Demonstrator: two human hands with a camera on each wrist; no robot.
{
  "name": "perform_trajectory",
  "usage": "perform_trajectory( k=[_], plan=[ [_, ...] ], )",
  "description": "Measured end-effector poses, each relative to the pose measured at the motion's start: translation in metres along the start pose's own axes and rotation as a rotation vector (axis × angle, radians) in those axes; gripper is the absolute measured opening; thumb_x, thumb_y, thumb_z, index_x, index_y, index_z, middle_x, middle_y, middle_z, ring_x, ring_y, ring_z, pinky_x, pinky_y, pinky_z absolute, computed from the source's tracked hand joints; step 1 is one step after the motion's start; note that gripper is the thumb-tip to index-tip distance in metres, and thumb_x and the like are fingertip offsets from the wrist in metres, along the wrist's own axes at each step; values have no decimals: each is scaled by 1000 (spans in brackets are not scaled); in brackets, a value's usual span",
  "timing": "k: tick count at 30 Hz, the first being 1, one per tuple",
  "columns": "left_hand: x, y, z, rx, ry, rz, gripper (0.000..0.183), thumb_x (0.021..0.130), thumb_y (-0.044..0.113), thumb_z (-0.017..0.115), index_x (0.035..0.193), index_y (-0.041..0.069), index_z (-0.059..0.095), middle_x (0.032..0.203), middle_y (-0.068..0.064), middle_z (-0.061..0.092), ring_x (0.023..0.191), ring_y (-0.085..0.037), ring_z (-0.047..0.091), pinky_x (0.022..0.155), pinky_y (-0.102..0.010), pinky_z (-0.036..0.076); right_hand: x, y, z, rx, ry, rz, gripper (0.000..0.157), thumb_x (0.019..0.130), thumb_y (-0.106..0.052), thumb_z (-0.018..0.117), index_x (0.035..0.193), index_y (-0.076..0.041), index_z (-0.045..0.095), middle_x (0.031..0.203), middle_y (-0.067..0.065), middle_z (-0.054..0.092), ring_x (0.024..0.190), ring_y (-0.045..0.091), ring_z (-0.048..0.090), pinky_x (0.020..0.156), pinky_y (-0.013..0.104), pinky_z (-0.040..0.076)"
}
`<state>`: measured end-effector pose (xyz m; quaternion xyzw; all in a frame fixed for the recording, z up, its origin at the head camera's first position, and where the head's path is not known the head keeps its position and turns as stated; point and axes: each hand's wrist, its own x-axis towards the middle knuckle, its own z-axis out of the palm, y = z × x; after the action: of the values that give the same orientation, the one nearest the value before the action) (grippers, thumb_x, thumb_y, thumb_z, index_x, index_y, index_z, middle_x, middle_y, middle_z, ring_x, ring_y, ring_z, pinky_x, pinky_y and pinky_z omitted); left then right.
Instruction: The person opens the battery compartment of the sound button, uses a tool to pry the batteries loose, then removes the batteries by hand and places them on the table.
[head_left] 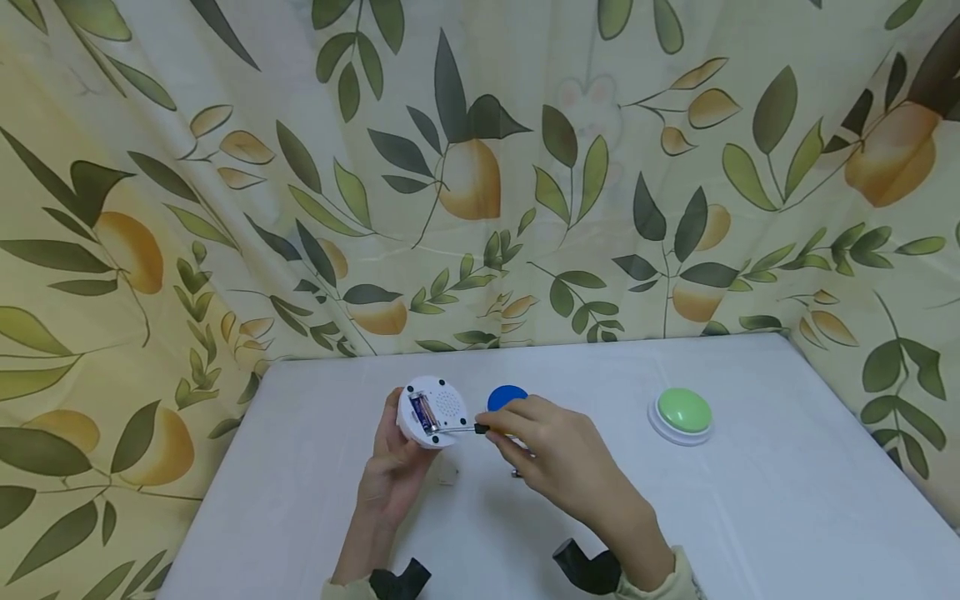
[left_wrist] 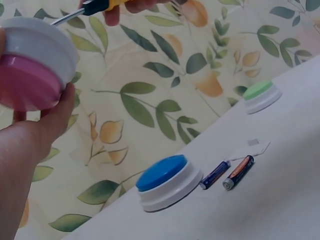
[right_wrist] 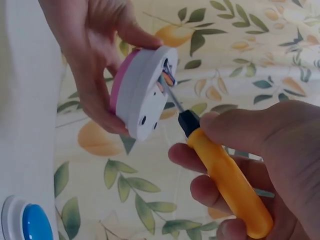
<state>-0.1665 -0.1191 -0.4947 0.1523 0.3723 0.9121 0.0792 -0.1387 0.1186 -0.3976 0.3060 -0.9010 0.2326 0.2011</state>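
Note:
My left hand (head_left: 392, 467) grips a round white buzzer button (right_wrist: 145, 95) by its sides, its pink top turned away and its underside facing up and toward me. In that underside a battery compartment stands uncovered, with batteries (head_left: 424, 413) inside. My right hand (head_left: 558, 450) holds a screwdriver (right_wrist: 227, 180) with a yellow handle and black collar. Its metal shaft reaches into the compartment at the batteries' end; the exact contact of the tip is too small to tell.
A blue-topped button (left_wrist: 162, 175) stands on the white table (head_left: 750, 517), and a green-topped button (head_left: 684, 411) sits farther right. Two loose batteries (left_wrist: 239, 172) and a small white cover (left_wrist: 252, 149) lie near the blue one. A leaf-patterned curtain (head_left: 585, 275) hangs behind the table.

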Motion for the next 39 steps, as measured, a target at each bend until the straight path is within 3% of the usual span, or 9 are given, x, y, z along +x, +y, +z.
perform_trajectory(
  k=[7,13,20,29,39],
  plan=[
    [-1,0,3,-34,11,139,67,93,-14,56,141,24,30,157,-2,33,143,-21,47,118,-38,45,1,-13,9,-55,102,-55,21,90,-18,83,110,-23,80,98,-10,74,85,4,67,62,18,55],
    [-1,4,5,-61,94,193,69,93,-8,60,147,23,30,159,-7,29,142,-24,46,116,-40,48,2,-21,21,-23,113,-66,20,93,-18,80,113,-19,76,100,-8,73,83,4,67,61,16,55],
    [-4,4,9,-108,155,195,83,98,-6,53,164,27,15,166,-8,20,146,-26,44,120,-41,44,3,-31,35,44,60,-42,24,94,-17,78,117,-15,71,101,-6,72,80,2,68,63,10,53],
    [-6,7,13,-179,176,193,84,99,-3,54,166,26,13,164,-9,23,143,-26,48,118,-41,46,4,-37,38,87,2,8,23,95,-19,77,117,-16,69,104,-5,71,79,3,66,64,8,51],
    [-5,2,7,-142,178,165,75,101,3,55,163,24,20,160,-7,32,140,-24,51,119,-41,45,4,-37,34,118,-43,36,33,96,-23,76,128,-16,67,108,-3,74,77,4,64,61,8,48]
  ],
)
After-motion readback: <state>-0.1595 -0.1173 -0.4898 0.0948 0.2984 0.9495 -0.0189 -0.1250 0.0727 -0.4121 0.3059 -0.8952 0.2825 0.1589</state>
